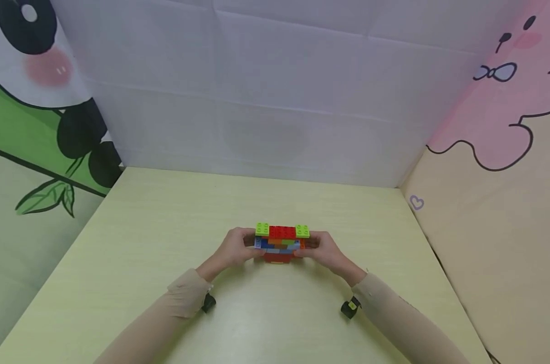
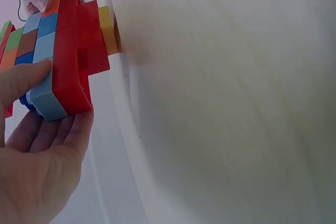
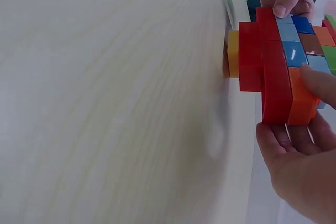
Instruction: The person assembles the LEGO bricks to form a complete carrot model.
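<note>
A block model built of stacked toy bricks stands upright between both hands at the middle of the table. Lime bricks cap its two top corners beside a red top brick; rows of blue, brown, orange and green bricks lie below. Red bricks and a small yellow brick form its narrow lower end, close over the tabletop. My left hand grips the left end, thumb on the near face and fingers curled behind. My right hand holds the right end the same way, its thumb beside an orange brick.
The pale wooden table spreads around the model. A white cloth wall closes its far side. Printed panels flank it, with a green-and-black figure left and a pink one right. Small black cameras hang at the wrists.
</note>
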`<state>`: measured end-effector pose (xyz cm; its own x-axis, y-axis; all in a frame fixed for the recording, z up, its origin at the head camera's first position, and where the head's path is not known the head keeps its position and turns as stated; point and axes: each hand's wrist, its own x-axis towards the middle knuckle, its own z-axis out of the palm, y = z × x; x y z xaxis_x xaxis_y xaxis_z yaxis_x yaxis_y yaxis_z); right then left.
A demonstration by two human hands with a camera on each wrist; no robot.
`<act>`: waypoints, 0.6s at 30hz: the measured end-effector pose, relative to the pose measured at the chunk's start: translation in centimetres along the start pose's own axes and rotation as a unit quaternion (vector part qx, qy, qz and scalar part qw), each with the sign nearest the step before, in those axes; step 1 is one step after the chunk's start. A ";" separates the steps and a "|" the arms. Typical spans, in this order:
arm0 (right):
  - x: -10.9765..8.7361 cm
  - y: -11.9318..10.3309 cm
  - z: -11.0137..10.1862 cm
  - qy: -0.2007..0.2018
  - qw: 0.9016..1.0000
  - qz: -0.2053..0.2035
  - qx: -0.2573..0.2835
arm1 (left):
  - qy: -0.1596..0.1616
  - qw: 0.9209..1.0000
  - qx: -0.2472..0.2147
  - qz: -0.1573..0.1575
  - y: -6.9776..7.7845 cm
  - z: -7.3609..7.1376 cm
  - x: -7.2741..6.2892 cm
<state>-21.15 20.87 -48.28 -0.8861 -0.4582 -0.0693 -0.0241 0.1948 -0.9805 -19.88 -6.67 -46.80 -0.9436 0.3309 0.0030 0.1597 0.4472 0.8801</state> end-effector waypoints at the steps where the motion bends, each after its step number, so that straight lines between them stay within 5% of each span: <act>1: 0.1 0.0 -0.1 0.000 1.000 -0.001 -0.001 | 0.000 1.000 0.001 0.001 0.0 -0.1 0.1; 8: 0.9 -0.4 -0.4 -0.002 1.000 0.010 -0.008 | -0.003 0.999 0.034 -0.008 0.1 -0.5 1.0; 18: 3.1 -0.7 -0.6 0.034 0.997 0.048 -0.047 | 0.009 0.996 0.039 -0.081 0.5 -1.1 3.3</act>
<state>-24.18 19.80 -47.70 -0.9158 -0.3744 -0.1456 0.0210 0.3173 -0.9481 -23.21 -6.29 -45.82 -0.9638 0.2347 -0.1266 0.0263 0.5562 0.8307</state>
